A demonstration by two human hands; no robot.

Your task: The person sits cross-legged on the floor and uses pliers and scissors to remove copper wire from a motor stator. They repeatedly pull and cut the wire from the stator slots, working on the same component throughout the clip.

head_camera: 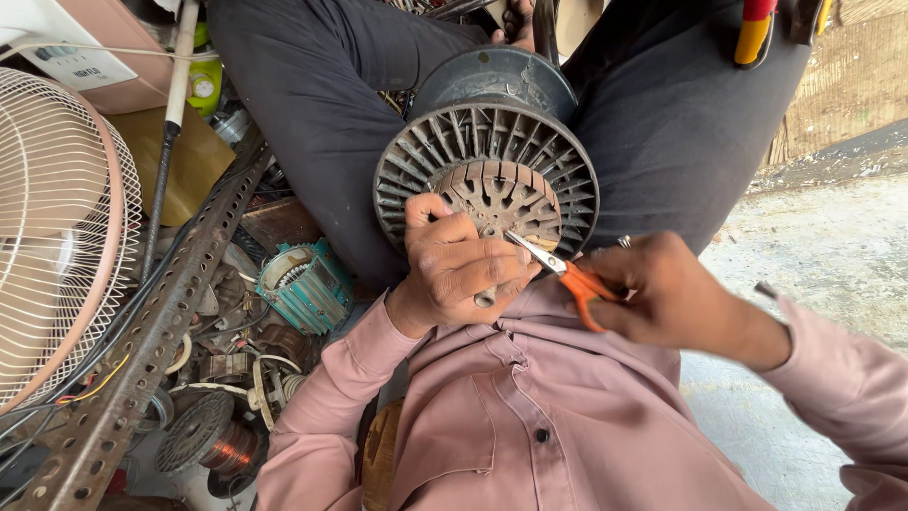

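Right hand point(662, 298) grip closed around orange-handled pliers point(558, 270), tips nosing into the hub of the slotted motor stator point(487, 185). Left hand point(459, 265) grip curled on the stator's near rim, steadying it; a small metal piece pokes out under the fingers, unclear what. Stator sits on the lap between dark trousers point(322, 114). Looks like picking at the hub slots; next likely needs a firm pinch and pull. Left of stator: teal motor housing point(305, 284), fan guard point(57, 237).
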